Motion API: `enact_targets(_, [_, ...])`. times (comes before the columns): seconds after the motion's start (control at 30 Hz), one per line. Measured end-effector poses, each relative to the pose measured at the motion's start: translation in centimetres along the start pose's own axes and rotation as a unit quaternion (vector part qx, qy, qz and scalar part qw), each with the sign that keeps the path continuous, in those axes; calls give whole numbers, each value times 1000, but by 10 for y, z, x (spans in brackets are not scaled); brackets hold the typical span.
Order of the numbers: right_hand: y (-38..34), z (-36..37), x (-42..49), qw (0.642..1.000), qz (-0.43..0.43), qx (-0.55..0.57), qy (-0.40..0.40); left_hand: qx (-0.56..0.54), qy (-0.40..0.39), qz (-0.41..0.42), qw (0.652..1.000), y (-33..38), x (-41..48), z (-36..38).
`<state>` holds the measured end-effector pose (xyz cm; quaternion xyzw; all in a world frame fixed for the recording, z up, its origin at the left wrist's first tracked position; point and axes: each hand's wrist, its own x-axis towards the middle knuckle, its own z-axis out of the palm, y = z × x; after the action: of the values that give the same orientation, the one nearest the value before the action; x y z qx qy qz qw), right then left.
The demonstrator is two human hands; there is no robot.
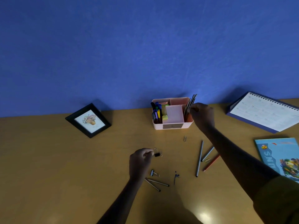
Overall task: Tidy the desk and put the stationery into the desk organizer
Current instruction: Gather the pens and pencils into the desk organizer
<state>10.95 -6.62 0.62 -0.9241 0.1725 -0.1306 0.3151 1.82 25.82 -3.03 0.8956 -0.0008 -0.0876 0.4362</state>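
The right hand [202, 116] grips a bunch of pencils [191, 101] that stands tilted in the right-hand compartment of the pink desk organizer [172, 126] at the back of the desk [48, 159]; markers [156, 110] fill its left compartment. The left hand [140, 160] pinches a black binder clip [157, 154] near the desk's middle; whether the clip is lifted I cannot tell. A second binder clip [152, 173], a paper clip [185, 138] and loose pencils [199, 159] lie scattered; a picture frame [88, 120], calendar [265, 112] and book [279, 157] stand apart.
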Motion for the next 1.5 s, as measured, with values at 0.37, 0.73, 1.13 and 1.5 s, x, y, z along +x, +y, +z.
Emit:
enact_targets(0.37, [-5, -7, -21, 999, 11, 26, 31, 79, -39, 6, 996, -23, -31, 3])
enact_targets(0.73, [-11, -1, -149, 990, 20, 104, -88, 119, 4, -233, 965, -50, -95, 8])
enact_targets(1.13, [-9, 6, -221, 986, -29, 70, -147, 2, 32, -366, 930, -53, -78, 5])
enact_targets(1.5, [-32, 5, -228, 967, -49, 82, -237, 46, 30, -260, 964, -22, -82, 0])
